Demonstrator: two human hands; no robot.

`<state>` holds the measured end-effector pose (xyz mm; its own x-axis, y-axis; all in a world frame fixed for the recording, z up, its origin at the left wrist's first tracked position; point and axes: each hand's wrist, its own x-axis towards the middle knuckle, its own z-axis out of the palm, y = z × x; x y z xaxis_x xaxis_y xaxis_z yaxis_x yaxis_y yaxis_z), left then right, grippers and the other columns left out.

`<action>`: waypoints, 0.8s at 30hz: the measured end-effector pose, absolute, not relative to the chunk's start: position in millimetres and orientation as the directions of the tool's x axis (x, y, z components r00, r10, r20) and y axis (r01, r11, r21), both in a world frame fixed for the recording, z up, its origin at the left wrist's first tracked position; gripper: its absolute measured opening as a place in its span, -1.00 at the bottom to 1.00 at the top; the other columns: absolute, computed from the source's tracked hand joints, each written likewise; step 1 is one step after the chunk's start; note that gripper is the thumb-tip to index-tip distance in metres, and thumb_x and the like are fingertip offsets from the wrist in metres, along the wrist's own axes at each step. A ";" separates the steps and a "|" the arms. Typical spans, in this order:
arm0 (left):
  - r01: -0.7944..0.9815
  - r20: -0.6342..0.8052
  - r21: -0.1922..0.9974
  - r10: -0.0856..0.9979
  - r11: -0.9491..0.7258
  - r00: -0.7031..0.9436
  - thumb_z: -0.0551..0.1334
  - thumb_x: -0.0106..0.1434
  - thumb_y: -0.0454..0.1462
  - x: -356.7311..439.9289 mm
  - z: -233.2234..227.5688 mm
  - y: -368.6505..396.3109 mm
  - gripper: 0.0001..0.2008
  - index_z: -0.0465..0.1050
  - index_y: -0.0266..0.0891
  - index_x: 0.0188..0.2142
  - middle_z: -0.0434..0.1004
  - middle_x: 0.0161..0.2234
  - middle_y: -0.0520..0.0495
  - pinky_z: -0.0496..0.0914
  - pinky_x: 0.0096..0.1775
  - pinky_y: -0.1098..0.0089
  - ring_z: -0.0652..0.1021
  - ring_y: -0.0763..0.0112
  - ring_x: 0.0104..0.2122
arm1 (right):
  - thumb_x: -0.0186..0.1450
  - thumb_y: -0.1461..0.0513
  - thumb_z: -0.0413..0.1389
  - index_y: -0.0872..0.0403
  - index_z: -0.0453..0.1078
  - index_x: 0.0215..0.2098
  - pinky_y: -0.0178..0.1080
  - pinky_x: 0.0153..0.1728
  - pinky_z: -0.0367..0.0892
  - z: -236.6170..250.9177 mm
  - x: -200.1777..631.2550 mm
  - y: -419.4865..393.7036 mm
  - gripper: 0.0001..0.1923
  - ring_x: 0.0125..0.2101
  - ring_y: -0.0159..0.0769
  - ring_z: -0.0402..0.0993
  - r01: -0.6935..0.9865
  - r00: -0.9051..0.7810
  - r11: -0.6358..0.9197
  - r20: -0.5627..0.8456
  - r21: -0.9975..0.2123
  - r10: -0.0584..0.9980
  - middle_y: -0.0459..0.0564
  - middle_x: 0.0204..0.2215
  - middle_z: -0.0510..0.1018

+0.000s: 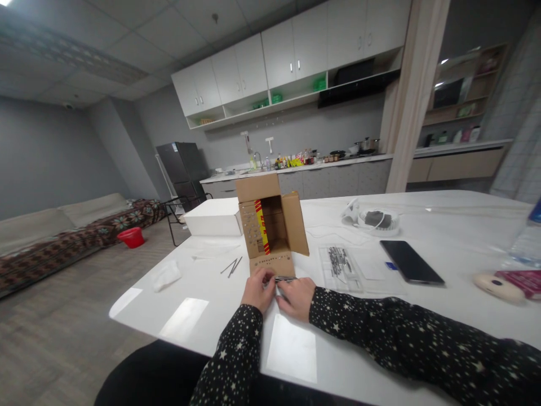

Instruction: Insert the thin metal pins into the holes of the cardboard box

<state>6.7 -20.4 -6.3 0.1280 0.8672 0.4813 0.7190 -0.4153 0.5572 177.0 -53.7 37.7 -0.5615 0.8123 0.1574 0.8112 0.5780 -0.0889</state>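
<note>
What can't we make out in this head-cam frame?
All in the head view:
- Left hand and right hand: their own fingers hide whether either grips the thin metal pieces.
- Cardboard box: shadow hides the depth of its interior.
- Yellow-and-red label: print too small and blurred to read.
- Metal parts in the clear case: too small to count.
- Clear bottle: cut off by the right edge.

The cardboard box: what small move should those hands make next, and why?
Probably the left hand should steady the front flap while the right hand adjusts the metal pieces. Both hands are at the flap's near edge, and the pieces show between them; their exact grip is too small to tell.
</note>
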 end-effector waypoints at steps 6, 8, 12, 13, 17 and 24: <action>0.707 0.505 0.558 0.854 -0.434 0.126 0.13 0.18 -0.31 9.3 -3.5 -20.9 -0.89 0.42 -0.23 -0.32 0.46 -0.31 -0.05 0.40 -0.23 0.38 0.48 0.45 -0.34 | 0.30 0.08 -0.12 0.11 0.34 -0.17 -0.24 -0.39 0.26 42.3 176.9 -56.6 -0.66 -0.34 -0.16 0.52 0.805 -0.562 0.584 0.179 -0.107 0.808 0.11 -0.33 0.58; 0.714 0.504 0.566 0.858 -0.413 0.096 0.13 0.18 -0.30 11.0 -1.0 -21.2 -0.88 0.41 -0.23 -0.31 0.46 -0.29 -0.05 0.40 -0.23 0.38 0.49 0.47 -0.37 | 0.29 0.07 -0.12 0.11 0.34 -0.19 -0.25 -0.40 0.26 43.8 176.6 -57.6 -0.66 -0.34 -0.16 0.52 0.812 -0.553 0.574 0.177 -0.106 0.814 0.10 -0.34 0.58; 0.772 0.513 0.533 0.858 -0.346 0.031 0.13 0.19 -0.28 15.4 9.1 -22.0 -0.87 0.41 -0.22 -0.29 0.47 -0.29 -0.05 0.37 -0.21 0.32 0.49 0.44 -0.38 | 0.29 0.07 -0.12 0.11 0.34 -0.20 -0.24 -0.39 0.26 42.8 175.3 -57.8 -0.66 -0.36 -0.16 0.52 0.822 -0.540 0.561 0.180 -0.098 0.822 0.10 -0.35 0.58; 0.791 0.521 0.512 0.853 -0.334 0.023 0.13 0.19 -0.28 16.8 12.3 -21.9 -0.87 0.42 -0.22 -0.28 0.48 -0.28 -0.06 0.35 -0.19 0.30 0.49 0.41 -0.34 | 0.29 0.07 -0.12 0.11 0.34 -0.19 -0.23 -0.39 0.26 41.9 175.1 -57.4 -0.66 -0.37 -0.15 0.52 0.825 -0.535 0.557 0.181 -0.095 0.825 0.10 -0.36 0.58; 0.851 0.529 0.446 0.849 -0.276 -0.001 0.13 0.20 -0.25 24.6 22.4 -18.6 -0.85 0.42 -0.19 -0.25 0.48 -0.21 -0.09 0.27 -0.12 0.21 0.47 0.28 -0.20 | 0.28 0.07 -0.11 0.11 0.36 -0.21 -0.24 -0.42 0.26 38.4 175.0 -56.0 -0.66 -0.38 -0.13 0.53 0.825 -0.534 0.558 0.194 -0.093 0.823 0.09 -0.38 0.58; 0.886 0.535 0.421 0.842 -0.195 -0.068 0.13 0.21 -0.21 41.5 18.8 -6.0 -0.81 0.43 -0.16 -0.21 0.45 -0.17 -0.10 0.19 -0.05 0.18 0.41 0.21 -0.09 | 0.28 0.06 -0.11 0.11 0.36 -0.24 -0.23 -0.40 0.27 39.4 174.8 -57.3 -0.66 -0.39 -0.14 0.53 0.837 -0.518 0.541 0.195 -0.082 0.833 0.11 -0.37 0.58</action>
